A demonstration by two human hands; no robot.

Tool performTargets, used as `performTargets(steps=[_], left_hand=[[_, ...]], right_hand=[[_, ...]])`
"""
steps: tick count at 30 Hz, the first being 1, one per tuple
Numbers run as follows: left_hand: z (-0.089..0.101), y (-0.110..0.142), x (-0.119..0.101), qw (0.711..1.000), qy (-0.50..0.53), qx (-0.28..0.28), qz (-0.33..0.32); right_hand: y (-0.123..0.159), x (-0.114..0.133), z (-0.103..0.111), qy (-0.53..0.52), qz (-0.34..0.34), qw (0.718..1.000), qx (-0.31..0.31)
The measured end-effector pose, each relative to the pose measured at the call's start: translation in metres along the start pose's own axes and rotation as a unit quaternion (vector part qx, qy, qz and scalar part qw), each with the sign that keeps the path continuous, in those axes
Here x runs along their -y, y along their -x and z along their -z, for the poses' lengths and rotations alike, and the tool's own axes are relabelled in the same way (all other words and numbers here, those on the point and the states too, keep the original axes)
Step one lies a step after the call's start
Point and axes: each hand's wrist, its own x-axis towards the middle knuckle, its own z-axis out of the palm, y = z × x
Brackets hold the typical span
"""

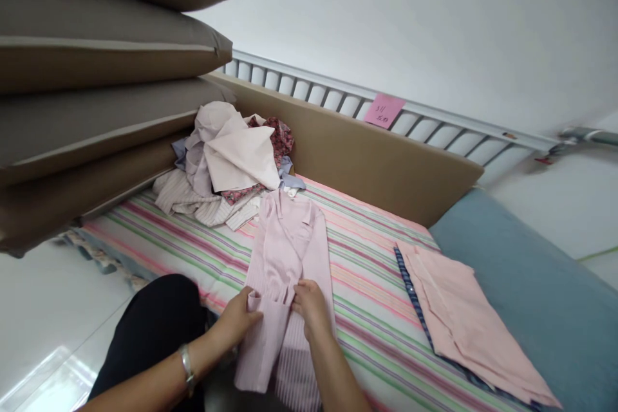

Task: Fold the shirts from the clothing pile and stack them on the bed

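A pink ribbed long-sleeved garment, perhaps a shirt or cardigan (pixel 318 251), lies lengthwise in front of me on a striped sheet (pixel 376 270). Its near end hangs toward my lap. My left hand (pixel 240 317) pinches a sleeve or front panel at its left edge. On the panel's other side, my right hand (pixel 309 306) grips the same cloth between thumb and fingers. Both hands rest on the garment, a short span apart. What lies under the folded panel is hidden.
A loose heap of clothes (pixel 241 154) lies beyond the garment. Folded pink clothing (pixel 473 315) sits at right, over a dark blue piece. Stacked brown cushions (pixel 111 51) rise at left. A cardboard panel (pixel 357 141) and a metal rail (pixel 309 84) run along the wall.
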Motion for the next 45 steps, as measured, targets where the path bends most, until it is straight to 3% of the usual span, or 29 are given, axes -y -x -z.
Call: performTargets(steps=[3, 8, 14, 19, 25, 29, 34, 39, 42, 45], left_hand=[[-0.001, 0.004, -0.003, 0.999, 0.015, -0.028, -0.007], [-0.007, -0.006, -0.008, 0.998, 0.021, -0.026, -0.052], [-0.014, -0.032, -0.03, 0.994, -0.002, -0.029, 0.101], [-0.007, -0.04, -0.043, 0.992, -0.034, 0.002, 0.119], [0.003, -0.049, -0.037, 0.989, -0.132, -0.035, 0.059], [-0.001, -0.047, -0.033, 0.976, -0.213, -0.039, 0.015], [-0.006, -0.042, -0.031, 0.934, -0.357, -0.01, -0.015], [0.004, -0.052, -0.037, 0.928, -0.37, 0.017, -0.038], [0.009, -0.076, -0.052, 0.915, -0.375, -0.013, -0.15], [0.005, -0.113, -0.063, 0.862, -0.431, 0.013, -0.267]], right_hand=[[-0.007, 0.0, -0.004, -0.029, 0.001, 1.0, -0.005], [-0.021, -0.002, -0.007, -0.022, 0.069, 0.997, -0.021], [-0.021, -0.002, -0.008, -0.037, 0.086, 0.994, -0.056], [-0.022, 0.009, -0.008, -0.033, 0.125, 0.989, -0.069], [-0.029, 0.018, 0.005, 0.218, 0.157, 0.958, -0.098], [-0.021, 0.024, 0.004, 0.282, 0.175, 0.937, -0.105], [-0.006, 0.027, -0.021, 0.427, 0.33, 0.839, -0.064], [-0.016, 0.012, -0.032, 0.499, 0.334, 0.799, 0.019], [-0.026, 0.002, -0.027, 0.509, 0.319, 0.799, 0.036], [-0.031, -0.004, -0.023, 0.501, 0.316, 0.804, 0.046]])
